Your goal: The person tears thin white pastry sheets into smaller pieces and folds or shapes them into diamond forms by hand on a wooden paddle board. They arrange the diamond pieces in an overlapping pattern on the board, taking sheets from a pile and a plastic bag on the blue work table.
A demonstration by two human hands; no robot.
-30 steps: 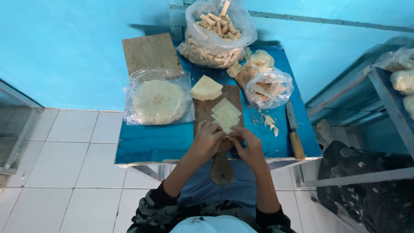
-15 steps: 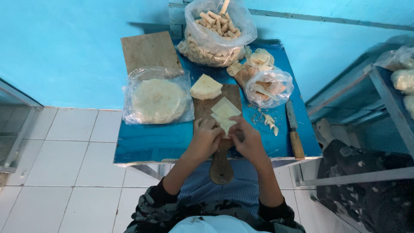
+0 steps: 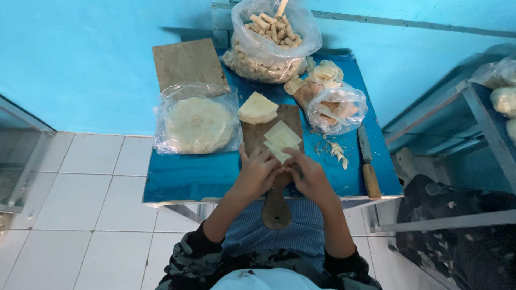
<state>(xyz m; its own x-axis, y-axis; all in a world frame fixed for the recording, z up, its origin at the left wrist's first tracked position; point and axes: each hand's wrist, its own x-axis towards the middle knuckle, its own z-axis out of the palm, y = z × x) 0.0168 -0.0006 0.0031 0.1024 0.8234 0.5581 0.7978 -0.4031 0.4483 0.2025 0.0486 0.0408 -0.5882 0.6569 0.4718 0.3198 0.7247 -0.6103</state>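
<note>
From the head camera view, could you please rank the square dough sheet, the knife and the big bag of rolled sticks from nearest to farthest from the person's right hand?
1. Square dough sheet: on the wooden board, just beyond the right hand.
2. Knife: to the hand's right, near the blue table's edge.
3. Big bag of rolled sticks: at the table's far end, by the wall.

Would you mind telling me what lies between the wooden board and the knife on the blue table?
In the head view, a few pale scraps lie on the blue table between the wooden board and the knife.

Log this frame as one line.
left hand: on pastry sheet | right hand: same sheet | under: paddle board | beside: knife
</note>
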